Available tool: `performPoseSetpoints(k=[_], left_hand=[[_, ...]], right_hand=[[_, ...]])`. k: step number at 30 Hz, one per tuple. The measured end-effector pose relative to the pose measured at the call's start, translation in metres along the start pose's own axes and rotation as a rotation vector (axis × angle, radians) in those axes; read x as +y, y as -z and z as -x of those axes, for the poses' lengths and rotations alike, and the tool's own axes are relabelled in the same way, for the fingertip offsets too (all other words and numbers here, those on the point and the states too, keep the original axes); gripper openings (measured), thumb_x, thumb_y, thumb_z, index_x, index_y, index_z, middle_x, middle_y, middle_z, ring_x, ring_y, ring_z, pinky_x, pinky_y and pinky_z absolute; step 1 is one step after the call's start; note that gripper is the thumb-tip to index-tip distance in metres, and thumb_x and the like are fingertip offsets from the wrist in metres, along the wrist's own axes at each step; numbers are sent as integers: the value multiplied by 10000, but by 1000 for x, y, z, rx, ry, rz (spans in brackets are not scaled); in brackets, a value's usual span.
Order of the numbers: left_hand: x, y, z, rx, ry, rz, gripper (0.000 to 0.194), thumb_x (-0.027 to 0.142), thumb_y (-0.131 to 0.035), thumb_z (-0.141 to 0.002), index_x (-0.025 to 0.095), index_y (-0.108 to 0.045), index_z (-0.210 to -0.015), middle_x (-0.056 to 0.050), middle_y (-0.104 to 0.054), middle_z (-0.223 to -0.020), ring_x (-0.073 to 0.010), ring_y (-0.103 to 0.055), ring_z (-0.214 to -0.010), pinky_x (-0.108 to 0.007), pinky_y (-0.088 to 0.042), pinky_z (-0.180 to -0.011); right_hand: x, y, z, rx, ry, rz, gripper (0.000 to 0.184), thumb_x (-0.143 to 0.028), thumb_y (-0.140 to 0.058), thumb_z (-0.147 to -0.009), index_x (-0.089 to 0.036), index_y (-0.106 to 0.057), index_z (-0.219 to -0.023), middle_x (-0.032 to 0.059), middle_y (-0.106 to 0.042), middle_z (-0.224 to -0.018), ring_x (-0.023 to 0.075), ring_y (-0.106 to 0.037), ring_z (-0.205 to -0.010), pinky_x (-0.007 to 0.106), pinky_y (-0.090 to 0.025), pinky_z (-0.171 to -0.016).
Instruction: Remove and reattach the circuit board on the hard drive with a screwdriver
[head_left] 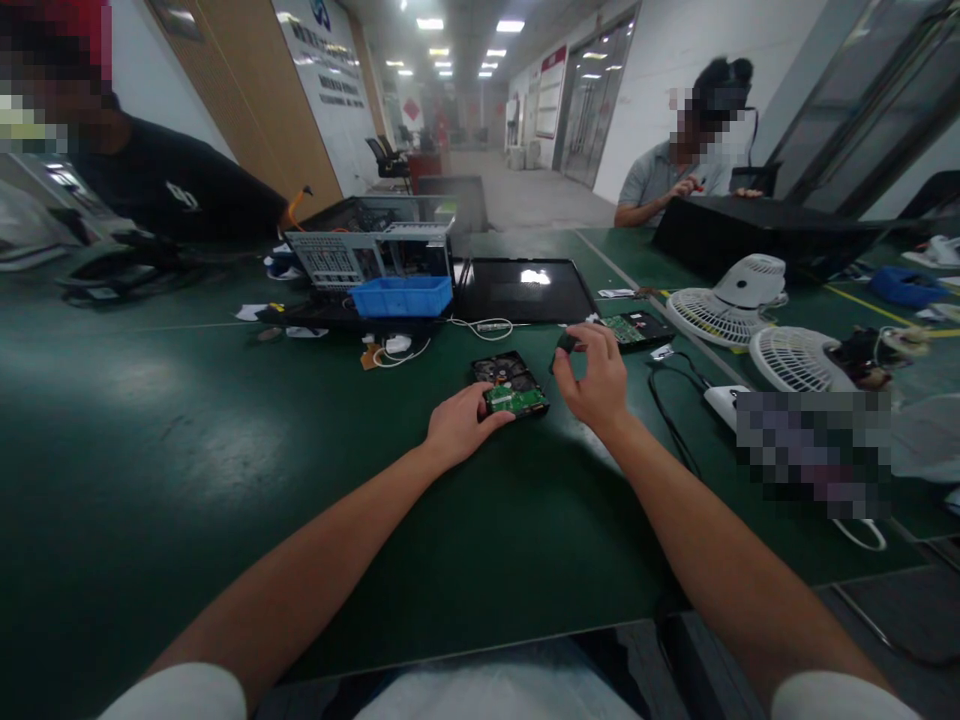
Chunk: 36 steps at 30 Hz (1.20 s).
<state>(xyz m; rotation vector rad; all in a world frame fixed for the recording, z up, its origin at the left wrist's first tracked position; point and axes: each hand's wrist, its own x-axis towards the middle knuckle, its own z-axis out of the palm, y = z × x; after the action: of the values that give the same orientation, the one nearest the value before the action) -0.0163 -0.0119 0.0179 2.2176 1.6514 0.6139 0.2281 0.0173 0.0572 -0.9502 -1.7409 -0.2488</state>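
A hard drive (517,400) with a green circuit board lies underside up on the green table. My left hand (461,422) is closed around its near left edge, thumb along the front and fingers on the board side. Just to the right, my right hand (596,380) is raised above the table, pinching a small screwdriver (561,348) with a dark handle. Its thin shaft points down beside the drive's right edge; whether the tip touches anything cannot be made out. Behind my right hand lies a second hard drive (637,329), its green board partly hidden by my fingers.
An opened computer case (337,262) stands at the back left, with a blue bin (403,297) before it. A black glossy panel (525,290) lies beyond the drives. White fan parts (724,305) and black cables (664,410) lie right. Two people are across the table.
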Motion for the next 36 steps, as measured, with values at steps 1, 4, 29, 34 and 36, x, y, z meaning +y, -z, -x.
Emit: performPoseSetpoints(k=[1, 4, 29, 34, 36], left_hand=[[0, 0, 0, 1, -2, 1, 616, 655, -659, -923, 238, -577, -1370, -5, -685, -924, -211, -661, -860, -312, -444, -693], [1, 1, 0, -4, -3, -1, 618, 655, -655, -926, 239, -572, -1375, -7, -684, -927, -215, -666, -874, -313, -447, -696], [2, 2, 0, -7, 9, -2, 628, 650, -664, -919, 233, -574, -1379, -8, -693, -923, -221, -675, -876, -324, -465, -714], [2, 2, 0, -14, 15, -12, 629, 653, -666, -917, 234, -573, -1378, -12, -696, -915, -225, -674, -877, -318, -450, -695], [1, 3, 0, -13, 11, -12, 632, 657, -660, -920, 234, -571, -1380, -10, -697, -915, -223, -672, -867, -318, -446, -689]], right_hand=[[0, 0, 1, -5, -7, -9, 348, -263, -602, -946, -242, -540, -1288, 129, -634, -1216, 286, -636, -1121, 464, -598, -894], [0, -2, 2, -18, -38, -9, 362, -266, -600, -946, -238, -517, -1298, 107, -654, -1154, 257, -667, -983, 448, -596, -864], [-5, 0, -3, 52, -16, -46, 284, -296, -652, -937, -240, -526, -1186, 138, -587, -1217, 270, -620, -1107, 433, -629, -794], [-1, -2, -2, 79, -3, -58, 303, -280, -687, -925, -240, -525, -1178, 117, -663, -1224, 241, -694, -1021, 437, -631, -841], [0, -2, -2, 73, -5, -37, 300, -296, -691, -927, -243, -537, -1178, 105, -681, -1185, 239, -696, -992, 435, -625, -835]])
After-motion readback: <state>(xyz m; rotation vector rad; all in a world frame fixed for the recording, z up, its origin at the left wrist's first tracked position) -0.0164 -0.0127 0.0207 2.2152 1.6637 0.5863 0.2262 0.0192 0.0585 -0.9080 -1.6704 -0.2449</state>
